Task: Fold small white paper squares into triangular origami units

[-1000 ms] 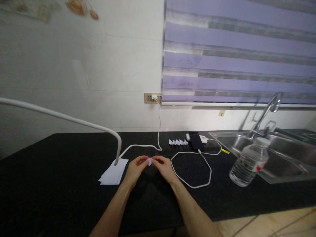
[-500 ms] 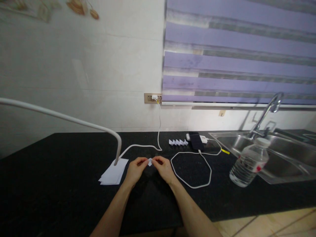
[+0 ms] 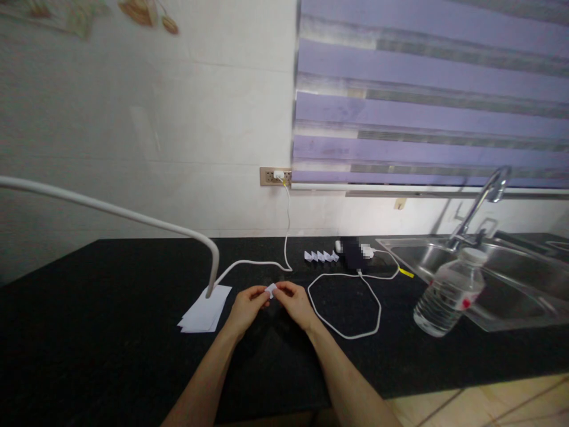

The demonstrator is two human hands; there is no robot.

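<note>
Both my hands meet over the black countertop and pinch one small folded piece of white paper between their fingertips. My left hand grips its left side and my right hand grips its right side. Just left of my left hand lies a small stack of white paper sheets. A row of small folded white paper pieces sits farther back on the counter.
A white cable runs from the wall socket and loops beside my right hand to a dark phone. A plastic water bottle stands by the steel sink and tap. A white bent lamp arm rests on the sheets.
My fingers have shifted slightly on the folded paper, which now sits a little tilted between them. Nothing else has moved.
</note>
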